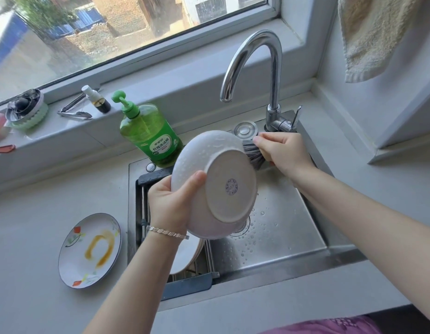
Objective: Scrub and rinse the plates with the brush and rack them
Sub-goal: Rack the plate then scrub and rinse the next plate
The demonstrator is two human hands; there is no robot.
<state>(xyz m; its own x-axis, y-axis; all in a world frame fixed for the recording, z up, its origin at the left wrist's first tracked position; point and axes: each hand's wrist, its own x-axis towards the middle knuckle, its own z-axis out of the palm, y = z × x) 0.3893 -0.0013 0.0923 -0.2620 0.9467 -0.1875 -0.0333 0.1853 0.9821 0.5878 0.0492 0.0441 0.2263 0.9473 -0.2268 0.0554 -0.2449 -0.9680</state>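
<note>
The left forearm (136,273) and right forearm (366,213) are bare from the wrists back to where they leave the view. Just behind the left hand (170,203) sits one piece of jewellery — a slim silver bracelet (167,233) of small, flat, angular links, snug round the wrist and catching the light. The right hand (282,154) and its wrist are bare. Past the front edge of the counter (269,307) shows a strip of clothing (329,325) — purple-pink fabric with a small darker pattern.
</note>
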